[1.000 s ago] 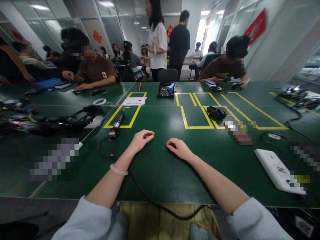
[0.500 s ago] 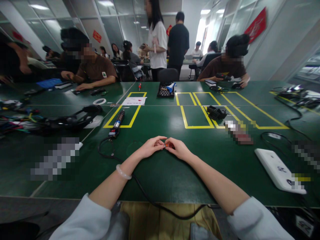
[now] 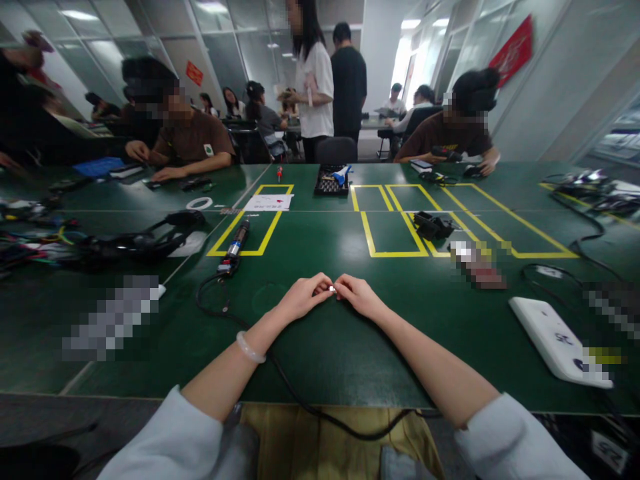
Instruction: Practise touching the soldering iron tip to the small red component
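Observation:
Over the green table [image 3: 320, 360], my left hand [image 3: 304, 297] and my right hand [image 3: 361, 297] meet at the fingertips. A tiny bright white piece [image 3: 331, 289] shows between them, too small to identify. The fingers of my left hand are pinched around it. My right hand is closed too, its thumb and fingers pressed together at the piece's right side; whatever it grips is hidden. A black cable [image 3: 295, 393] runs under my left wrist.
A screwdriver-like cylindrical tool [image 3: 237, 243] lies front left of a paper sheet [image 3: 269, 203]. A black tray [image 3: 331, 181] stands farther back. At right are a black clamp-like part [image 3: 433, 225] and a white power bank [image 3: 550, 337]. Co-workers sit across the table.
My fingertips have shifted slightly, and a white glint shows where an orange-red bit was visible between them. The standing person in black has moved a little left.

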Demonstrator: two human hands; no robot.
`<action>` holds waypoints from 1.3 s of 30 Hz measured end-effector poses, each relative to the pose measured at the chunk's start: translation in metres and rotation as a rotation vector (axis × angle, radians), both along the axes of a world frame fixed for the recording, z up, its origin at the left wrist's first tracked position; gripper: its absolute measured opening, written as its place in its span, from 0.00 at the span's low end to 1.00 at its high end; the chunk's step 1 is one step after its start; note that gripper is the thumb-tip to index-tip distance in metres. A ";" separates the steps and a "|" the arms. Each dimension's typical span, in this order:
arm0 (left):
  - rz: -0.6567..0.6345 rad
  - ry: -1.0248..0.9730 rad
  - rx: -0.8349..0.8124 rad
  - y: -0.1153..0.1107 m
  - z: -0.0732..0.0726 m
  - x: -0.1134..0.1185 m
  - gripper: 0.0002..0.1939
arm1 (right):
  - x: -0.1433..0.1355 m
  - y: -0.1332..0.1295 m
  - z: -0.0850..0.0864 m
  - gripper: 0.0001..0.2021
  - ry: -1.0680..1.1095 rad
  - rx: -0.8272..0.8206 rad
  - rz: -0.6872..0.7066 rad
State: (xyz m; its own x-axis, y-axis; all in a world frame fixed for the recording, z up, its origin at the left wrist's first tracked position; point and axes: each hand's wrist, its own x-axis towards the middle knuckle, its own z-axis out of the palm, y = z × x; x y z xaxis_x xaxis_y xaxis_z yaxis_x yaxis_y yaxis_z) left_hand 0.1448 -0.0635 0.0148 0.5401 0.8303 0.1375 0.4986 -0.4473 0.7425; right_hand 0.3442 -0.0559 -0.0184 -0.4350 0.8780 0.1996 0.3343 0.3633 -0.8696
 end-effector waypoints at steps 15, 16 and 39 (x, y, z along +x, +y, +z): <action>0.480 0.380 0.381 0.035 0.005 -0.065 0.17 | 0.001 -0.001 -0.001 0.07 0.042 0.000 0.050; 0.607 0.442 0.433 0.040 0.004 -0.080 0.19 | 0.001 -0.001 0.000 0.07 0.036 0.000 0.052; 0.903 0.726 0.102 0.049 0.004 -0.133 0.27 | -0.003 -0.003 0.003 0.07 -0.001 -0.005 0.042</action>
State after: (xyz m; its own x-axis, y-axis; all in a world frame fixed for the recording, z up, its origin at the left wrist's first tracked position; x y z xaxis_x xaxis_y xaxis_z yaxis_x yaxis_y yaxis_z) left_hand 0.0117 -0.0146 0.0188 -0.2628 0.9564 0.1272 0.9602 0.2462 0.1323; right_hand 0.3416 -0.0590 -0.0154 -0.4716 0.8602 0.1943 0.3200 0.3723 -0.8712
